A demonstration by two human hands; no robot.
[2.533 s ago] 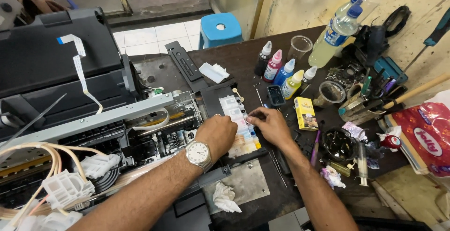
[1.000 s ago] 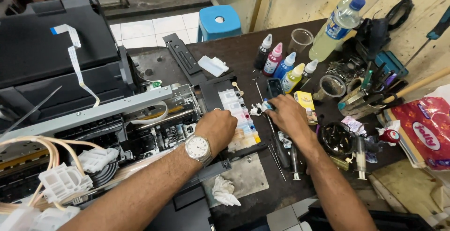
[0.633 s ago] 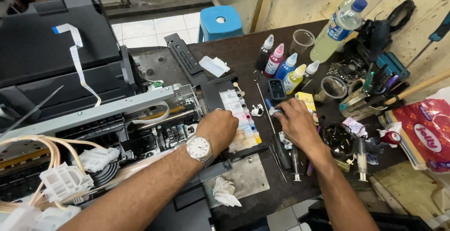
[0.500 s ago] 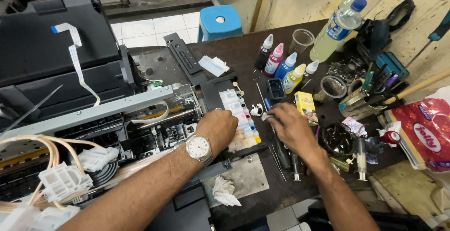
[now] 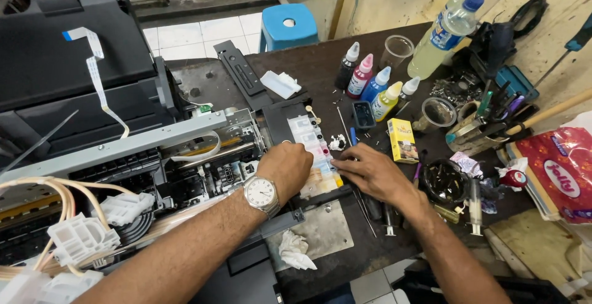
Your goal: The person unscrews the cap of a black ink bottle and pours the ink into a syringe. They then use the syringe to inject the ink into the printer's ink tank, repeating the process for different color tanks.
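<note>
Hands are meeting over the ink cartridge block (image 5: 314, 156) at the opened printer's (image 5: 185, 168) right edge: my left hand (image 5: 285, 167) is pressing down closed on it, my right hand (image 5: 369, 171) is pinching at its near-right corner. I'm judging a slip could be smearing ink, or knocking the ink bottles (image 5: 370, 82) standing just beyond

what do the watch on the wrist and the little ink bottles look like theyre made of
The watch looks like polished metal: silvery case and band with glints, and a pale dial. The ink bottles look like soft translucent plastic, since the dark, pink, blue and yellow ink shows through under their white nozzle caps.
</note>
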